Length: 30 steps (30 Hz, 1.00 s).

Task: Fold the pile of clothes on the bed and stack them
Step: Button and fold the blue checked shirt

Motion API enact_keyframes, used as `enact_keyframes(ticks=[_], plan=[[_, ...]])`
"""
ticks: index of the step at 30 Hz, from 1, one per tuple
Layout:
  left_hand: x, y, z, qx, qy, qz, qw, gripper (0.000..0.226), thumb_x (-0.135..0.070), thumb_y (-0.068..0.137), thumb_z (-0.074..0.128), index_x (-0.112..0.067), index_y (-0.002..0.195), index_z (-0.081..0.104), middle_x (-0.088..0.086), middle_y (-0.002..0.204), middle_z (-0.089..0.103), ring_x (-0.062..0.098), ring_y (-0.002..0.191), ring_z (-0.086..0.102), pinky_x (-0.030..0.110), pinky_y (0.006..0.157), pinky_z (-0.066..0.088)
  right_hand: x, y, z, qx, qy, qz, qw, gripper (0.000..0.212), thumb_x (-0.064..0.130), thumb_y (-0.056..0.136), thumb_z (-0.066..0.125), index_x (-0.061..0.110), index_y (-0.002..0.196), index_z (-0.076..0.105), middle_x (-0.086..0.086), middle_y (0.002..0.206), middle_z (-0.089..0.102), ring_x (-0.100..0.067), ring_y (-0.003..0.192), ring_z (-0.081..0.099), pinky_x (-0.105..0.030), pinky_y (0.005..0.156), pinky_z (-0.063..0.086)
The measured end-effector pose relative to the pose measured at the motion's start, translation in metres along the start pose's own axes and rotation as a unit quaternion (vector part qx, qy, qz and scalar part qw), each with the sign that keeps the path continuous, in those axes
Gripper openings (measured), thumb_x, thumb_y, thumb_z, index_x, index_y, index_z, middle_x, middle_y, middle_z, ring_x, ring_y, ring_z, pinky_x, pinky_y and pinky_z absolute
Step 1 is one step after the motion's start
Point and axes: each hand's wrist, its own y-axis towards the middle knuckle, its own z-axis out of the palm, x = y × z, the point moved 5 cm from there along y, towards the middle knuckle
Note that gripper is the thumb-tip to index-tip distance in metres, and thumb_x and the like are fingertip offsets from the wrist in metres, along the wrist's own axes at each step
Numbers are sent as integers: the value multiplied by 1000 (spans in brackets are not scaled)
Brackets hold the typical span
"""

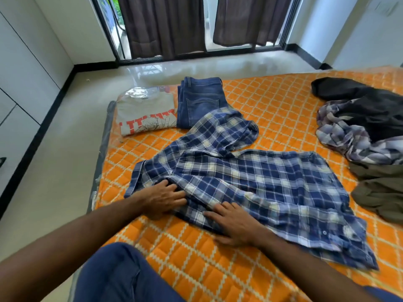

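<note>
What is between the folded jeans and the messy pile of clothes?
In the head view, only bare orange bedcover lies between the folded jeans and the messy pile.

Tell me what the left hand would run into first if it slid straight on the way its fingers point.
The left hand lies flat on the blue plaid shirt, fingers toward the right. Sliding on, it would likely first meet the raised fold of that shirt just beyond its fingertips; depth is uncertain.

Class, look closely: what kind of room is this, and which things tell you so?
Most likely a bedroom: a bed with an orange quilted cover, clothes laid on it, and dark curtains over a tall window.
</note>
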Motion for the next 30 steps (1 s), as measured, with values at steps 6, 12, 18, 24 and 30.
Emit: enact_keyframes(ticks=[6, 12, 18, 24, 30], plan=[[-4, -14, 3, 163, -27, -50, 985, 48, -18, 102, 46, -21, 149, 37, 9, 131, 58, 34, 115, 59, 44, 90, 51, 5, -5, -5, -14, 78, 69, 994, 52, 40, 102, 50, 28, 150, 35, 3, 138, 46, -19, 119, 48, -35, 93, 45], [-32, -35, 11, 276, -194, -97, 936, 47, -31, 95, 58, -9, 136, 54, 18, 126, 63, 37, 112, 61, 45, 94, 50, 17, -14, -10, 100, 242, 36, 964, 52, 26, 93, 65, 33, 140, 45, 7, 128, 57, -10, 111, 55, -34, 92, 51], [-8, -15, -31, 32, -180, -141, 973, 38, -52, 102, 44, -19, 92, 60, -3, 85, 60, 13, 70, 52, 26, 56, 38, -16, -33, -26, -106, 188, 127, 968, 33, 30, 99, 58, 30, 132, 53, 10, 119, 45, -9, 107, 44, -33, 93, 44], [-25, 38, -18, 143, -300, -130, 934, 41, -56, 97, 55, -17, 108, 62, 3, 107, 62, 18, 91, 58, 31, 75, 46, -45, -55, -15, 49, 259, 133, 955, 37, 35, 100, 58, 34, 137, 57, 6, 120, 47, -11, 106, 50, -31, 93, 47], [28, 88, -45, -4, -316, -196, 928, 28, -47, 102, 50, -20, 102, 59, -1, 101, 61, 15, 88, 59, 34, 77, 50, -126, -39, -53, -55, 291, 233, 926, 18, 18, 102, 58, 16, 117, 67, 1, 113, 60, -13, 99, 59, -40, 92, 54]])
